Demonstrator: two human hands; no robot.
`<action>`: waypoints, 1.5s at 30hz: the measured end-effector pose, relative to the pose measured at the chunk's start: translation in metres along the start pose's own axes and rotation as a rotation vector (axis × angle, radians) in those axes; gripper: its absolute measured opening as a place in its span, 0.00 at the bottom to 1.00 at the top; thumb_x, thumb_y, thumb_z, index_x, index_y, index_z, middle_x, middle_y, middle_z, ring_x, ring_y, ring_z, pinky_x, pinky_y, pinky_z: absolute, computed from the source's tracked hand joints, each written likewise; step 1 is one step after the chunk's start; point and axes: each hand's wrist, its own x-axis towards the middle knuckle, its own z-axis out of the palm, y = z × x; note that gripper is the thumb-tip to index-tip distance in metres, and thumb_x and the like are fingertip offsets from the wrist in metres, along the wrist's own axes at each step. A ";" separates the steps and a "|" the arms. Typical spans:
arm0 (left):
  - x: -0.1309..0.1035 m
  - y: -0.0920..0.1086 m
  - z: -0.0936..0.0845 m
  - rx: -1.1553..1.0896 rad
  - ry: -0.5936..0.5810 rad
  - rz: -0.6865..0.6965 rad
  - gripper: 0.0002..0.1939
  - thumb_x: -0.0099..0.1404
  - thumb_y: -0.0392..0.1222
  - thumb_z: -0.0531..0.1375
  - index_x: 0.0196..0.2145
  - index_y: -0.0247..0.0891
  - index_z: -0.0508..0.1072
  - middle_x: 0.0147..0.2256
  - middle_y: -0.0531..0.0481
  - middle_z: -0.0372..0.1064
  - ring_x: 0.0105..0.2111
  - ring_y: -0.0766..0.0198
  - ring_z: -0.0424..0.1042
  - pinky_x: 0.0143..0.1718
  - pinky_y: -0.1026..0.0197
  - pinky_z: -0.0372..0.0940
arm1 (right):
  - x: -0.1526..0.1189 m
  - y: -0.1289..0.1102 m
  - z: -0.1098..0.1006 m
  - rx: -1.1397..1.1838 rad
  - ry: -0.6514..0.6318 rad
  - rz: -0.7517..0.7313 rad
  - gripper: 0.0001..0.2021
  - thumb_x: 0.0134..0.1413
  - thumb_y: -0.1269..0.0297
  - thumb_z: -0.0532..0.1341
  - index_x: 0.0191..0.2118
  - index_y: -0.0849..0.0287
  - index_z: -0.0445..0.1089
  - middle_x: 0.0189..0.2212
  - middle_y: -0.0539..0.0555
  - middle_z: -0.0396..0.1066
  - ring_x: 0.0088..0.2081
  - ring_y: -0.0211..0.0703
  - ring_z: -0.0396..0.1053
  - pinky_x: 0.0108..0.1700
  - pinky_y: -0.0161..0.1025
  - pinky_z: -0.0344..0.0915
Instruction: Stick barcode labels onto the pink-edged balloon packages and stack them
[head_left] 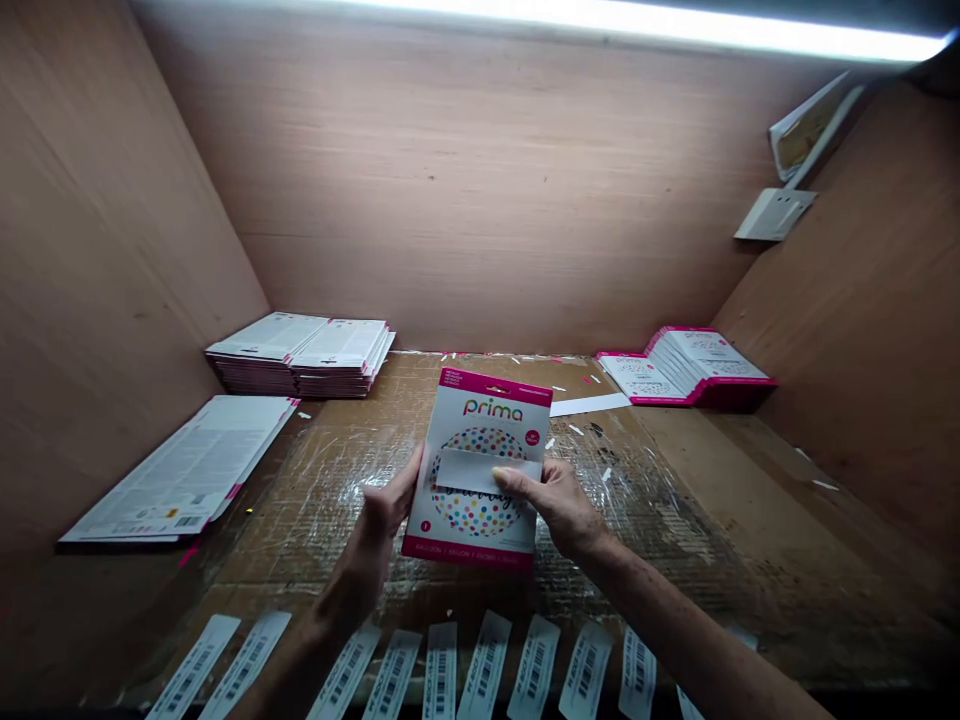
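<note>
A flat "prima" packet (480, 527) with pink borders and a coloured-dot balloon picture is held up, tilted, over the middle of the table. My right hand (566, 505) grips its right edge, thumb in front and the other fingers hidden behind. Under that thumb a blank white strip (465, 468) lies across the packet's front. My left hand (382, 520) is at the left edge, touching it with its fingers, while the thumb stands apart. How far those fingers reach behind the packet is hidden.
Barcode labels (440, 670) line the front edge. Stacked packets stand at the back left (341, 345) and back right (709, 355), with more packets (180, 470) at left. A white strip (590, 404) and scraps lie on the taped cardboard (322, 500). Wooden walls (480, 200) enclose the table.
</note>
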 end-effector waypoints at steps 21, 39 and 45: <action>0.020 0.009 0.005 0.068 -0.143 -0.180 0.18 0.58 0.50 0.66 0.39 0.32 0.76 0.31 0.44 0.78 0.28 0.58 0.76 0.27 0.62 0.71 | -0.008 -0.010 0.001 -0.110 -0.074 -0.048 0.16 0.42 0.55 0.71 0.34 0.60 0.77 0.33 0.54 0.78 0.33 0.43 0.74 0.37 0.41 0.72; 0.020 0.024 0.013 0.191 -0.266 -0.324 0.16 0.54 0.48 0.69 0.34 0.32 0.80 0.29 0.43 0.80 0.27 0.58 0.77 0.32 0.60 0.74 | -0.020 -0.013 -0.002 -0.019 -0.178 -0.003 0.14 0.46 0.57 0.70 0.37 0.61 0.77 0.36 0.55 0.78 0.37 0.44 0.75 0.40 0.42 0.73; 0.022 0.021 0.023 0.228 -0.187 -0.317 0.15 0.50 0.47 0.71 0.32 0.33 0.80 0.27 0.45 0.79 0.27 0.59 0.76 0.29 0.63 0.73 | -0.024 -0.013 -0.010 -0.027 -0.165 0.004 0.16 0.45 0.55 0.70 0.37 0.62 0.76 0.35 0.56 0.77 0.35 0.44 0.75 0.38 0.41 0.73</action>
